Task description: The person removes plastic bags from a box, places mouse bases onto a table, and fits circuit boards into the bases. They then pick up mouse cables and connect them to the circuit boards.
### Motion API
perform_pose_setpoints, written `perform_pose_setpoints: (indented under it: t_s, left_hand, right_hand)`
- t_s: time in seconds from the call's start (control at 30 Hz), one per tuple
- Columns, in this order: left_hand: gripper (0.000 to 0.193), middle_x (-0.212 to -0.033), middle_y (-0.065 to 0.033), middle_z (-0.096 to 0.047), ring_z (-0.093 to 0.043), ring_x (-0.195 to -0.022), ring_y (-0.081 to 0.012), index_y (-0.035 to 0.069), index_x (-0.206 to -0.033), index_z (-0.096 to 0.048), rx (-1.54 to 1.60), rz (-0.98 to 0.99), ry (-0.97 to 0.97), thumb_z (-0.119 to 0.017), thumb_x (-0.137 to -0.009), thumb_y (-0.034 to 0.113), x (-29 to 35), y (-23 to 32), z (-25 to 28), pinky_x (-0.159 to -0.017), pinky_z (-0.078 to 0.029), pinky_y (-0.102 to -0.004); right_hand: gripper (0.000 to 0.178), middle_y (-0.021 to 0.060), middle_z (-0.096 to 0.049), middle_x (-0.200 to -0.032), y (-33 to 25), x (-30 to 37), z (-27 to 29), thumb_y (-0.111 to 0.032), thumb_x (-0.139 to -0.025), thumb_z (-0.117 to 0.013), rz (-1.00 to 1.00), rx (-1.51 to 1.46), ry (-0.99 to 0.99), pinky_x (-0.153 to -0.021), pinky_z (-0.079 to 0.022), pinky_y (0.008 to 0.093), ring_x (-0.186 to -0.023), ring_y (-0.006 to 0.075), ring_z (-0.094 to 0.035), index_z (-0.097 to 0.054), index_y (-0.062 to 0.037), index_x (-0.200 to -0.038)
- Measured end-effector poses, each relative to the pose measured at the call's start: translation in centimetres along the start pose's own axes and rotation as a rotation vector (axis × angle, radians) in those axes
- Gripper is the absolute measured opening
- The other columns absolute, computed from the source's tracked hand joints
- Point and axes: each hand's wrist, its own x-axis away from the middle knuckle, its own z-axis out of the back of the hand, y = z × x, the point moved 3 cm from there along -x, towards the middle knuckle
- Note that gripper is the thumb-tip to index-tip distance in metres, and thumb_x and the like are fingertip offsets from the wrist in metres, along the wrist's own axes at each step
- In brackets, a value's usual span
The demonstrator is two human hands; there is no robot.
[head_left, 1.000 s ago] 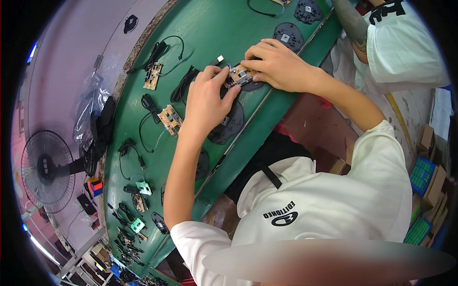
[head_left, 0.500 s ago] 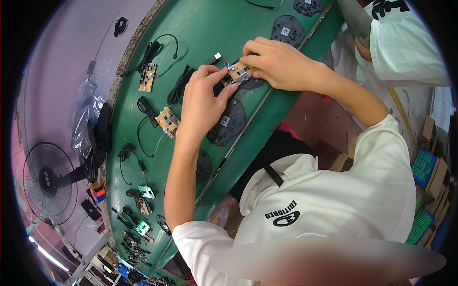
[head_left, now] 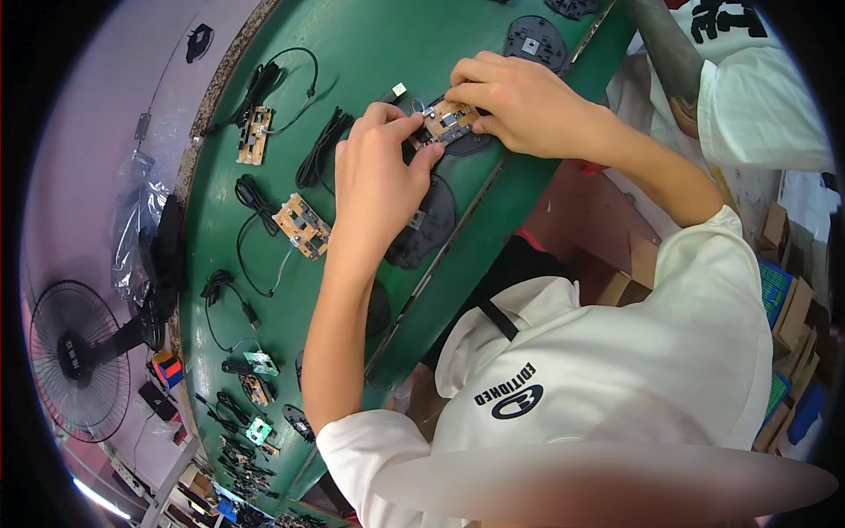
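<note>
Both hands grip one small tan circuit board [head_left: 449, 121], tilted over a black rounded plastic base [head_left: 469, 144]. My left hand [head_left: 380, 167] pinches its left end between thumb and fingers, near thin wires at the corner. On the opposite end, my right hand [head_left: 519, 104] has its fingers and thumb closed on the board's edges. A coiled black cable [head_left: 321, 151] lies just left of my left hand, and a white-tipped USB plug [head_left: 398, 91] sits above it. Another black base [head_left: 429, 224] is partly hidden beneath my left wrist. The board's underside is out of sight.
Boards with black cables, such as a tan one [head_left: 302, 226] and another [head_left: 254, 135], lie along the green table [head_left: 370, 53]. More black bases [head_left: 535, 42] line its near edge. A fan [head_left: 79, 359] stands left. A co-worker's arm [head_left: 669, 62] is at upper right.
The view has shifted slightly, so the table's things sit a little further left. Both hands still hold the board, which looks turned slightly flatter over the base.
</note>
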Motion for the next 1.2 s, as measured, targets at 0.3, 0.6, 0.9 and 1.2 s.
perform_pose_setpoints:
  t_s: [0.3,0.6,0.9,1.2]
  left_hand:
    - [0.035,-0.108,-0.0082,-0.067,-0.063,-0.103,-0.0283,0.004,-0.112,-0.075,-0.282,-0.141,0.018,-0.077,-0.084,0.025,0.0,0.3,0.3,-0.084,-0.043,-0.0405]
    - [0.036,-0.106,-0.0086,-0.067,-0.064,-0.1,-0.0289,0.006,-0.109,-0.077,-0.23,-0.126,0.002,-0.08,-0.081,0.027,-0.4,0.5,0.5,-0.082,-0.045,-0.043]
    - [0.043,-0.105,-0.0116,-0.069,-0.067,-0.094,-0.0324,0.003,-0.111,-0.076,-0.21,-0.137,-0.031,-0.08,-0.081,0.033,0.1,0.8,0.5,-0.08,-0.052,-0.0423]
    - [0.04,-0.105,-0.009,-0.067,-0.065,-0.1,-0.0294,0.005,-0.112,-0.076,-0.238,-0.189,0.024,-0.077,-0.083,0.033,1.4,1.9,-0.1,-0.08,-0.048,-0.0414]
  right_hand:
    - [0.027,0.0081,-0.065,-0.104,2.0,-1.4,0.2,-0.019,-0.081,-0.075,-0.034,-0.146,-0.032,-0.085,-0.051,0.0401,-0.101,0.0281,-0.061,-0.073,-0.0029,-0.102]
    - [0.025,0.0105,-0.069,-0.097,1.8,-0.8,-0.8,-0.025,-0.081,-0.074,-0.247,-0.23,0.136,-0.085,-0.051,0.0411,-0.097,0.0301,-0.064,-0.073,-0.0039,-0.094]
    - [0.024,0.0111,-0.069,-0.1,1.0,0.2,-0.5,-0.022,-0.079,-0.073,-0.303,-0.221,0.143,-0.088,-0.051,0.0421,-0.101,0.0309,-0.064,-0.074,-0.0035,-0.095]
    - [0.022,0.0109,-0.068,-0.096,-0.6,1.4,0.2,-0.023,-0.081,-0.07,-0.338,-0.133,0.158,-0.084,-0.051,0.0434,-0.097,0.0306,-0.064,-0.073,-0.0042,-0.092]
